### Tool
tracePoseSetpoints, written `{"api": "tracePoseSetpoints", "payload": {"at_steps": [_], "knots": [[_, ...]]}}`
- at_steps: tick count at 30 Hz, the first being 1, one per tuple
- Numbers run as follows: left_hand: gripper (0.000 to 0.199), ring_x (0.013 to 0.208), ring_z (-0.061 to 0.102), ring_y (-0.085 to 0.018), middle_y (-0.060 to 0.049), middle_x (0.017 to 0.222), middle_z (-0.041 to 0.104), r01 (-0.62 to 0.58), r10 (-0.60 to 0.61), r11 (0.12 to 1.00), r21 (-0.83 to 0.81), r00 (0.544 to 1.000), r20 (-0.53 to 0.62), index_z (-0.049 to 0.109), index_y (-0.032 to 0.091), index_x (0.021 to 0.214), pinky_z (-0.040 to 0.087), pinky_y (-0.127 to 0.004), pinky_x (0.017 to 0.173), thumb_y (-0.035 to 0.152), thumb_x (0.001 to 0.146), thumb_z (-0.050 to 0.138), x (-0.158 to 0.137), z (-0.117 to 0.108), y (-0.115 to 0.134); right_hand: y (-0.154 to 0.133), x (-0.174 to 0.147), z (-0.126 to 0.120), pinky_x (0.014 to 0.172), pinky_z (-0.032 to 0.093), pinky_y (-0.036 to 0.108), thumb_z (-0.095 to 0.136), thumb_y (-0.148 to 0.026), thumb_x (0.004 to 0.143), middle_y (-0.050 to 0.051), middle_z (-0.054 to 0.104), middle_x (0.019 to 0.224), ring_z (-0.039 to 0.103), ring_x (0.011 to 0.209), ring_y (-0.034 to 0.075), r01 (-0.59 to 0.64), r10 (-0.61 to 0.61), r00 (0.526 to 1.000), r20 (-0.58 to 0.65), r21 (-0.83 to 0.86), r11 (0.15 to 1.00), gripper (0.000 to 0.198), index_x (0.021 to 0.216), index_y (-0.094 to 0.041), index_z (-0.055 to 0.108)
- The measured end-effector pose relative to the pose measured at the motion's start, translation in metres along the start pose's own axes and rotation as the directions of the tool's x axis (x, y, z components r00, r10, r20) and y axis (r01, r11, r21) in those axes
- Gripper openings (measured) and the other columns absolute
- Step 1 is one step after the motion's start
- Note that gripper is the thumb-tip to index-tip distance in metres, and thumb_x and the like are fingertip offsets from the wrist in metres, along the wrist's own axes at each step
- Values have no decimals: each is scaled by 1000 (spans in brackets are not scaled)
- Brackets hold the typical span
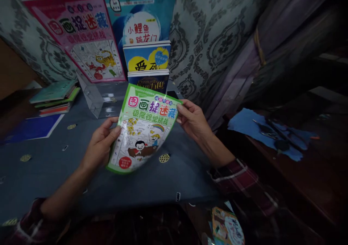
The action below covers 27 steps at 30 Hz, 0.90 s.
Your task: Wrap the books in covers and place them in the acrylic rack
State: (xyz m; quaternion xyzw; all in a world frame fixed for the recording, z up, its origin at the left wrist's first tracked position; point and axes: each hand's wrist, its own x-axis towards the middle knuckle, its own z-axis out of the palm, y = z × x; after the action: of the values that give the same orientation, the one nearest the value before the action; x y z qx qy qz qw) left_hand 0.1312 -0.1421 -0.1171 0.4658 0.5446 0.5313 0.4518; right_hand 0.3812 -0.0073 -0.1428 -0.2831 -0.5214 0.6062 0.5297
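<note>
A thin green picture book [148,129] is held up over the table, tilted, its front cover facing me and its lower right side curling. My left hand [104,141] pinches its left edge, thumb on the cover. At the upper right corner my right hand [191,118] grips it the same way. Just behind stands a clear display rack [94,96] with upright books. A pink picture book [81,38] of similar design fills its left side. On its right are a large teal book [141,16], a blue and yellow book [148,58] and a dark blue book [148,82].
On the left of the blue-grey table [81,187] lie a stack of thin books [57,96] and a dark blue sheet or booklet [34,127]. Scissors [265,129] and other tools rest on a blue cloth [241,123] at right. An orange book [227,227] sits below the front edge.
</note>
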Motion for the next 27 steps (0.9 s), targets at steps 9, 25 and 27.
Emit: {"api": "tracePoseSetpoints", "payload": {"at_steps": [9, 25, 27], "knots": [[53, 66, 69, -21, -4, 83, 70, 104, -160, 914, 391, 981, 113, 55, 20, 124, 56, -31, 55, 55, 85, 61, -2, -32, -56, 66, 24, 11, 36, 35, 21, 79, -61, 65, -7, 51, 49, 43, 40, 8, -139, 165, 985, 47, -345, 928, 46, 66, -22, 55], [33, 103, 67, -23, -9, 108, 74, -372, 342, 336, 865, 904, 256, 69, 19, 109, 54, -40, 95, 19, 97, 38, 79, -36, -83, 88, 22, -6, 77, 54, 38, 62, -27, 84, 5, 70, 90, 65, 82, 23, 178, -123, 983, 133, -842, 510, 23, 104, -22, 71], [32, 104, 66, -24, -9, 110, 74, -384, 359, 349, 855, 897, 257, 68, 20, 111, 53, -41, 96, 20, 98, 39, 76, -38, -88, 82, 17, -1, 84, 55, 43, 60, -25, 87, 10, 70, 102, 65, 94, 28, 239, -186, 966, 179, -892, 383, 29, 113, -21, 71]]}}
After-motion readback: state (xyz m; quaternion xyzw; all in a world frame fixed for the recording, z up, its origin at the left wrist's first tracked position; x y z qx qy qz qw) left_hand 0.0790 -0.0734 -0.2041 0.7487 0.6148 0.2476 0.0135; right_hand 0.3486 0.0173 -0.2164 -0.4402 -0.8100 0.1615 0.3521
